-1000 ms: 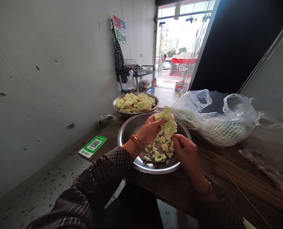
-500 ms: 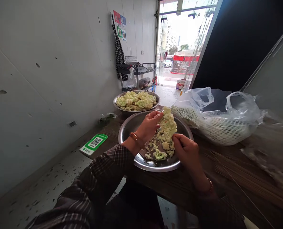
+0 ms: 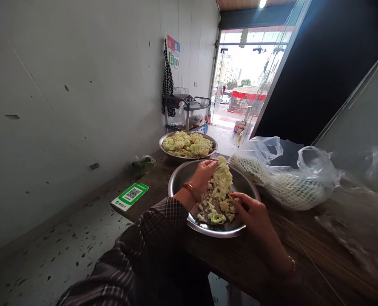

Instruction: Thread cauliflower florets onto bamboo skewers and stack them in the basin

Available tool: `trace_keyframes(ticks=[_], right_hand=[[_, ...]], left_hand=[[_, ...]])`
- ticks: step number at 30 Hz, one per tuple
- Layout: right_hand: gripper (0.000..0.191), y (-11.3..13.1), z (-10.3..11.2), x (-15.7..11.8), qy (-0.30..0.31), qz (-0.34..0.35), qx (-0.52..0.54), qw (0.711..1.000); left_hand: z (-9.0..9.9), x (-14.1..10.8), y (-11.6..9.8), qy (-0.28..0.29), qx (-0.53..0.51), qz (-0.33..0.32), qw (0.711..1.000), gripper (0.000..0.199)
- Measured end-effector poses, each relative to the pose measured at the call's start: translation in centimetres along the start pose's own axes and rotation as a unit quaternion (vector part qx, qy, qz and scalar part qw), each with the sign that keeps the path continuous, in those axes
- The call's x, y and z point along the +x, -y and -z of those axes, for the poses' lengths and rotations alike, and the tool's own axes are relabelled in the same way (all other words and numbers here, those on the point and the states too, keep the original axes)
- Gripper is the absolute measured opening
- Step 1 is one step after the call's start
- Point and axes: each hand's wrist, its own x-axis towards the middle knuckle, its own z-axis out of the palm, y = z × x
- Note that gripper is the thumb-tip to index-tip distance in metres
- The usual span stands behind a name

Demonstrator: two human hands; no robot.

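My left hand [image 3: 203, 176] is closed on the upper part of a long cluster of pale cauliflower [image 3: 223, 178], held upright over a steel basin [image 3: 179, 174]. At the cluster's lower end, the thumb and fingers of my right hand [image 3: 251, 210] are pinched together, and a thin skewer seems to show there. Their grip partly hides it. Below both hands, loose cauliflower florets [image 3: 217, 217] lie on the basin's bottom. Just behind stands a second basin [image 3: 162, 146], heaped with cauliflower pieces [image 3: 189, 142] and some thin sticks.
A clear plastic bag [image 3: 291, 178] with white foam netting lies right of the basin. Thin sticks [image 3: 306, 238] are spread along the table's right side, near more crumpled plastic [image 3: 345, 225]. A green QR-code sign [image 3: 131, 196] lies at the left edge. Beyond stands a cart [image 3: 187, 106].
The view has tilted up, so everything sits lower in the picture. Both hands remain on the cauliflower cluster; my right fingers have shifted slightly at its lower end.
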Motion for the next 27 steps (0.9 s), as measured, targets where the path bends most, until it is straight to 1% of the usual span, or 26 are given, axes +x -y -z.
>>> trace_keyframes(ticks=[2,3,5,7,9,11,12,14,17,20,22,23,24,27], right_hand=[[0.033,0.3,0.9,-0.2,-0.01,-0.002,-0.025,1.0],[0.032,0.5,1.4,-0.3,-0.019,-0.007,-0.032,0.999],[0.032,1.1,2.4,-0.4,-0.034,-0.03,-0.034,0.998],[0.034,1.5,3.1,-0.4,-0.038,-0.067,-0.02,0.997],[0.037,1.9,3.4,-0.3,-0.03,-0.102,0.004,0.994],[0.039,2.2,3.4,0.3,-0.02,-0.125,0.025,0.992],[0.04,2.4,3.3,0.7,-0.017,-0.132,0.03,0.991],[0.039,3.0,2.8,1.9,-0.016,-0.132,0.027,0.991],[0.036,4.3,1.5,4.4,-0.024,-0.123,0.008,0.992],[0.035,5.9,-0.1,7.2,-0.019,-0.121,-0.002,0.992],[0.036,6.8,-1.3,9.2,-0.014,-0.114,-0.003,0.993],[0.036,7.2,-1.9,10.2,-0.013,-0.108,-0.003,0.994],[0.036,7.5,-2.5,11.2,-0.015,-0.101,-0.002,0.995],[0.035,8.1,-4.7,14.3,-0.012,-0.08,0.007,0.997]], left_hand=[[0.1,-0.1,-0.3,0.012,0.016,-0.006,1.0,0.034],[0.1,-0.2,-0.5,0.03,0.033,-0.008,0.999,0.034],[0.4,-0.5,-1.3,0.087,0.089,-0.01,0.992,0.036],[1.2,-0.9,-2.4,0.143,0.164,-0.023,0.976,0.042],[2.6,-1.4,-3.4,0.168,0.238,-0.061,0.955,0.046],[4.4,-2.1,-4.2,0.168,0.283,-0.106,0.938,0.044],[5.5,-2.4,-4.4,0.163,0.291,-0.119,0.935,0.041],[7.6,-3.0,-4.5,0.143,0.286,-0.128,0.939,0.035],[10.6,-3.3,-4.0,0.082,0.24,-0.125,0.959,0.026],[13.1,-2.9,-3.7,-0.009,0.169,-0.137,0.976,0.023],[14.4,-2.2,-3.5,-0.075,0.136,-0.158,0.975,0.021],[15.1,-1.9,-3.3,-0.099,0.125,-0.163,0.974,0.02],[15.7,-1.5,-3.1,-0.114,0.116,-0.163,0.973,0.02],[17.6,-0.8,-2.1,-0.138,0.095,-0.144,0.975,0.024]])
